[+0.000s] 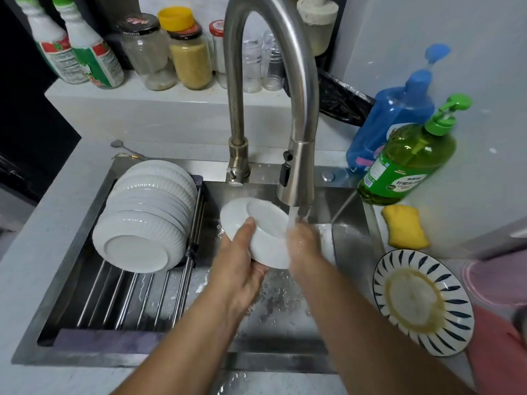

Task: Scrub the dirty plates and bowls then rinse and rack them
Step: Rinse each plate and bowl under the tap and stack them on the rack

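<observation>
My left hand (242, 260) grips a small white bowl (262, 229) by its rim, thumb on the outside, tilted on its side over the sink (350, 246). My right hand (302, 240) is on the bowl's right side, under the stream of water running from the steel faucet (296, 172); its fingers are blurred by the water. A row of white ribbed bowls (145, 212) leans upside down on the roll-up rack (137, 297) over the sink's left half. A dirty plate with blue stripes (422, 303) lies on the counter at the right.
A yellow sponge (405, 226) lies right of the sink, beside a green soap bottle (407, 163) and a blue bottle (396, 115). Jars and bottles line the ledge behind the faucet. A spoon (125, 149) rests behind the rack.
</observation>
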